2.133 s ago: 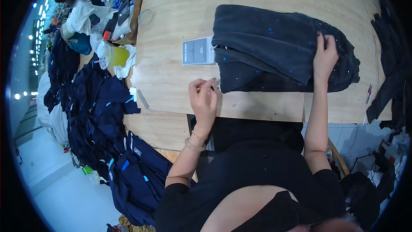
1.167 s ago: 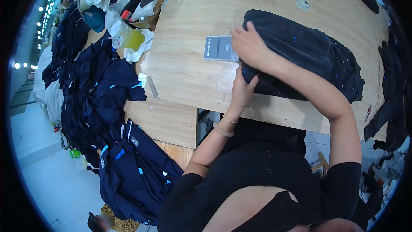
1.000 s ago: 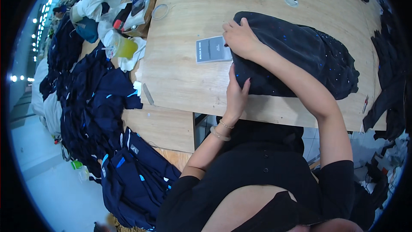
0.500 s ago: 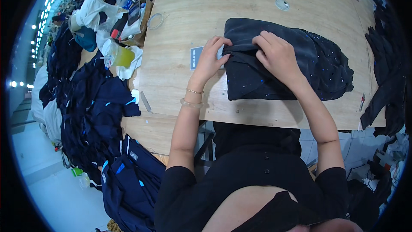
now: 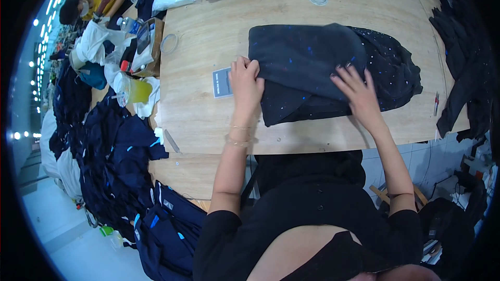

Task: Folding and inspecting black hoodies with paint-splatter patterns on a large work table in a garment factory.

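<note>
- Find the dark speckled garment (image 5: 307,54) folded on the wooden table (image 5: 200,125), straight in front of the body, bunched and rounded at its right end.
- Pinches the left edge of the upper layer with the left hand (image 5: 246,86), fingers curled together.
- Rests the right hand (image 5: 359,93) on the upper layer, right of the middle, fingers spread and gripping nothing; impossible to tell the pressure.
- Best to hold the pinched edge lightly but steadily, as an anchor against sliding.
- Better to smooth with flat, spread fingers, away from the anchor toward the bunched end, than to drag with the fingertips and risk shifting the layers below.
- Worth checking the slanted near edge of the upper layer for creases before letting go.
- Worth keeping the grey card (image 5: 221,84), partly covered by the left hand, out of the fold.
- Compared with 0.5 s ago, shows the right hand farther from the left hand, fingers spread instead of bent onto the fold.
- Shows a flatter upper layer, in place of the ridge gathered between the 2 hands.
- Keeps the left hand at the same end of the garment.
</note>
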{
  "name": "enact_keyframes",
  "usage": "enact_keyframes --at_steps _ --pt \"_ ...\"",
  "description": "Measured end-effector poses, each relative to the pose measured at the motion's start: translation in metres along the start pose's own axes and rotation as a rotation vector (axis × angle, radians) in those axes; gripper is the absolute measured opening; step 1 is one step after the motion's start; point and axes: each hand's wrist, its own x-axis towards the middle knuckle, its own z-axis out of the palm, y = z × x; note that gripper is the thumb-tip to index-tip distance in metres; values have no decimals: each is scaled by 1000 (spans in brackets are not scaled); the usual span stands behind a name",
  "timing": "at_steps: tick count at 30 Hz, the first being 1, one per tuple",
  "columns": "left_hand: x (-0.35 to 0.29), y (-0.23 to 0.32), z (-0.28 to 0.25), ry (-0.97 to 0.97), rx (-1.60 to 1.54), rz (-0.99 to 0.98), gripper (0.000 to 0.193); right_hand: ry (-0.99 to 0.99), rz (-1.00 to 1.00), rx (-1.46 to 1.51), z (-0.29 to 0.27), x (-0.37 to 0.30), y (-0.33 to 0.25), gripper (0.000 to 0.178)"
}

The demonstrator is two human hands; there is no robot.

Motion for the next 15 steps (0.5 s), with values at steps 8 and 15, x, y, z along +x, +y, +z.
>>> enact_keyframes --at_steps 8,15 --pt "80 -64 -16 -163 -674 -280 22 395 569 936 -27 33 57 27" --pt "124 -58 60 -182 -521 -425 36 592 816 532 14 71 50 26"
